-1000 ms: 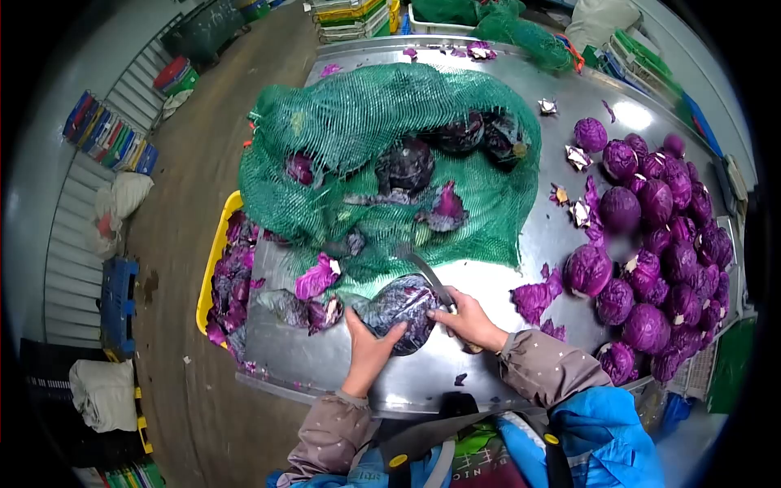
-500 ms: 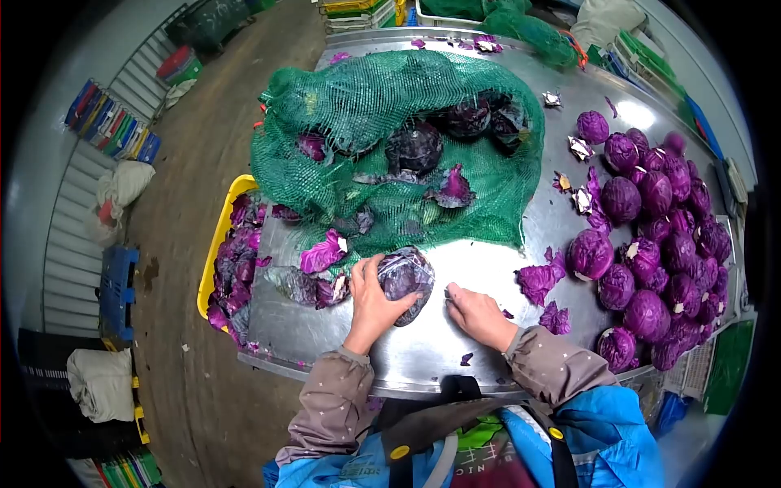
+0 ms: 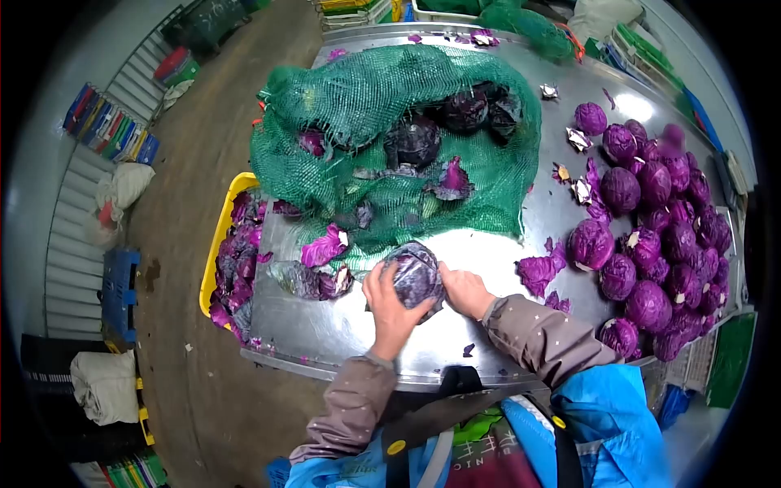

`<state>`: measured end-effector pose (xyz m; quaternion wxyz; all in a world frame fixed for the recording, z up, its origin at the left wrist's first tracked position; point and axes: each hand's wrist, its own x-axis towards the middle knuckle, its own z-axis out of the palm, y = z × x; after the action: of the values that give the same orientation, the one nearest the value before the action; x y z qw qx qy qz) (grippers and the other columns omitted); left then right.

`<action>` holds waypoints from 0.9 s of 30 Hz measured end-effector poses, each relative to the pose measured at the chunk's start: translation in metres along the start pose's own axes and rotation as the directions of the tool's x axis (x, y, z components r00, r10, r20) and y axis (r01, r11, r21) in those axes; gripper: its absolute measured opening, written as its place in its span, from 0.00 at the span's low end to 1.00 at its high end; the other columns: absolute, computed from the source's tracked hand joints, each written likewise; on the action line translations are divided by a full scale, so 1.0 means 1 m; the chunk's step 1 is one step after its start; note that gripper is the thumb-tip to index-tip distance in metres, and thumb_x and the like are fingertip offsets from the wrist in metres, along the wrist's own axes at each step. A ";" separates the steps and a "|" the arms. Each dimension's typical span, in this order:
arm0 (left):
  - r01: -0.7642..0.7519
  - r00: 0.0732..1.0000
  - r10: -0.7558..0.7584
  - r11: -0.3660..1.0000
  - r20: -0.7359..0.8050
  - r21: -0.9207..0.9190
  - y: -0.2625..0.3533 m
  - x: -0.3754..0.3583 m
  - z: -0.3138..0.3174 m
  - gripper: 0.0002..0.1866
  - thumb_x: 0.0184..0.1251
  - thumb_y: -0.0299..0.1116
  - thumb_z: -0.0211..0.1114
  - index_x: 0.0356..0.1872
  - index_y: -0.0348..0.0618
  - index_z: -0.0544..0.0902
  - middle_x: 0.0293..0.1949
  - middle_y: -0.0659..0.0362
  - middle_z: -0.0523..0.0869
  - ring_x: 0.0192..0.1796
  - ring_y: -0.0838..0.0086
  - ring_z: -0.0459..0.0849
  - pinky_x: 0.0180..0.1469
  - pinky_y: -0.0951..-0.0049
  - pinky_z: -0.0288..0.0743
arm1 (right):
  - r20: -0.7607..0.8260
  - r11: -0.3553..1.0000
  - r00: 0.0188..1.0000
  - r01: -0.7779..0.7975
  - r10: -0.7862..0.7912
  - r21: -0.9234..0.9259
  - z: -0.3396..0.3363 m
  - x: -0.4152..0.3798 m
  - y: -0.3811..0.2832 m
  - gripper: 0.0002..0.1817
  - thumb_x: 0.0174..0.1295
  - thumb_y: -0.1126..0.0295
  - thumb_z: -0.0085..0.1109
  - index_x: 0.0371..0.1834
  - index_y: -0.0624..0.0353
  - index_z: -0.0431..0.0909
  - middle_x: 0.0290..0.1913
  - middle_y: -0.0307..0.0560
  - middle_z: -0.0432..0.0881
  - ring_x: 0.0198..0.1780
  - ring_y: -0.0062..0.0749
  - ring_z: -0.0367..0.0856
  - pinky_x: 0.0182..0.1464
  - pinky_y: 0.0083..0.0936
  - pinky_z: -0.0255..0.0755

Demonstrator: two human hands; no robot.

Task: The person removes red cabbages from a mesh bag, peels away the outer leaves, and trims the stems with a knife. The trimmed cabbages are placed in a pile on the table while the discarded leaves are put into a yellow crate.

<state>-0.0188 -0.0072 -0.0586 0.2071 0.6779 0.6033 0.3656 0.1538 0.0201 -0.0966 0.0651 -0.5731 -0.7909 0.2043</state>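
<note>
A red cabbage [image 3: 416, 272] with dull, greyish-purple outer leaves rests on the metal table [image 3: 480, 337]. My left hand [image 3: 390, 305] is wrapped around its left and near side, thumb across the front. On the opposite side, my right hand [image 3: 465, 293] is closed with its knuckles against the cabbage; anything inside that hand is hidden. Just behind lies a green mesh sack [image 3: 480, 207], its mouth open toward me, with several dark cabbages inside. Loose purple leaves [image 3: 324, 246] lie to the left of my left hand.
Many glossy purple cabbages [image 3: 621, 189] are heaped on the table's right side. Torn leaves [image 3: 537, 274] and cut stem pieces [image 3: 579, 140] lie between heap and sack. A yellow crate [image 3: 213, 260] full of leaves stands by the left edge.
My right hand has moved left and up, from apart to touching the cabbage. My left hand has shifted slightly right with the cabbage, which has been turned a little.
</note>
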 end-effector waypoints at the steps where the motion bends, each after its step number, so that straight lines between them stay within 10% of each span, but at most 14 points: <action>1: 0.009 1.000 -0.008 0.996 0.010 -0.092 -0.009 0.002 -0.007 0.45 0.37 0.38 0.78 0.59 0.38 0.65 0.61 0.46 0.61 0.63 0.50 0.60 0.66 0.53 0.55 | 0.006 0.997 0.999 0.041 -0.042 0.070 -0.010 0.002 0.000 0.19 0.57 0.74 0.47 0.53 0.63 0.65 0.27 0.58 0.81 0.33 0.54 0.81 0.35 0.46 0.74; 9: 0.378 0.909 -0.413 0.873 -0.055 -0.309 -0.008 -0.017 -0.035 0.47 0.44 0.38 0.77 0.65 0.44 0.58 0.64 0.39 0.50 0.67 0.47 0.54 0.68 0.57 0.52 | 0.239 0.844 0.965 -0.036 -0.110 0.536 -0.065 -0.025 -0.061 0.16 0.63 0.67 0.49 0.48 0.65 0.60 0.27 0.69 0.78 0.35 0.69 0.77 0.39 0.52 0.70; 14: 0.321 0.943 -0.332 0.916 -0.002 -0.241 -0.019 -0.035 -0.035 0.47 0.43 0.38 0.77 0.64 0.43 0.58 0.64 0.43 0.48 0.67 0.50 0.54 0.67 0.58 0.56 | 0.076 0.962 0.995 -0.083 0.065 0.261 -0.026 0.008 0.018 0.17 0.67 0.62 0.46 0.48 0.67 0.66 0.28 0.70 0.79 0.35 0.67 0.78 0.39 0.50 0.72; 17: 0.475 0.863 -0.440 0.539 0.248 -0.696 -0.024 -0.042 -0.038 0.43 0.47 0.31 0.74 0.64 0.43 0.57 0.58 0.47 0.64 0.61 0.64 0.67 0.62 0.66 0.64 | 0.058 0.965 0.993 -0.111 0.100 0.236 -0.051 0.002 0.011 0.18 0.66 0.63 0.45 0.52 0.65 0.68 0.28 0.68 0.79 0.34 0.64 0.79 0.38 0.50 0.72; 21: 0.528 0.835 -0.433 0.459 0.339 -0.715 -0.017 -0.022 -0.055 0.39 0.52 0.29 0.71 0.64 0.42 0.59 0.52 0.51 0.73 0.52 0.70 0.74 0.55 0.70 0.71 | 0.053 0.907 0.995 0.059 -0.089 0.416 -0.081 -0.020 -0.046 0.18 0.65 0.67 0.47 0.57 0.56 0.69 0.35 0.59 0.81 0.36 0.56 0.80 0.39 0.43 0.74; 23: 0.572 0.805 -0.454 0.426 0.382 -0.701 -0.017 -0.010 -0.063 0.38 0.53 0.30 0.71 0.64 0.42 0.59 0.51 0.52 0.74 0.51 0.71 0.75 0.53 0.71 0.73 | -0.283 0.835 0.911 0.393 -0.299 0.384 -0.061 -0.018 -0.049 0.19 0.64 0.70 0.49 0.59 0.53 0.69 0.40 0.54 0.80 0.40 0.52 0.80 0.41 0.39 0.74; 25: 0.544 0.827 -0.458 0.506 0.325 -0.669 -0.025 -0.010 -0.057 0.41 0.52 0.33 0.72 0.65 0.40 0.58 0.53 0.49 0.72 0.54 0.66 0.74 0.56 0.68 0.70 | -0.100 0.865 0.965 0.262 -0.243 0.428 -0.064 -0.017 -0.057 0.22 0.63 0.73 0.50 0.62 0.50 0.69 0.42 0.52 0.77 0.42 0.49 0.79 0.42 0.37 0.74; 27: 0.222 0.974 -0.225 0.944 0.014 -0.244 -0.037 -0.014 -0.046 0.45 0.49 0.37 0.74 0.65 0.37 0.57 0.56 0.44 0.69 0.59 0.60 0.70 0.60 0.64 0.66 | -0.130 0.828 0.950 0.311 -0.283 0.467 -0.055 -0.011 -0.063 0.23 0.64 0.73 0.49 0.64 0.49 0.68 0.39 0.51 0.76 0.40 0.49 0.78 0.42 0.37 0.74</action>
<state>-0.0780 -0.0210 -0.0590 0.3248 0.5720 0.6282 0.4156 0.1204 0.0070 -0.0204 0.2587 -0.4143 -0.7921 0.3661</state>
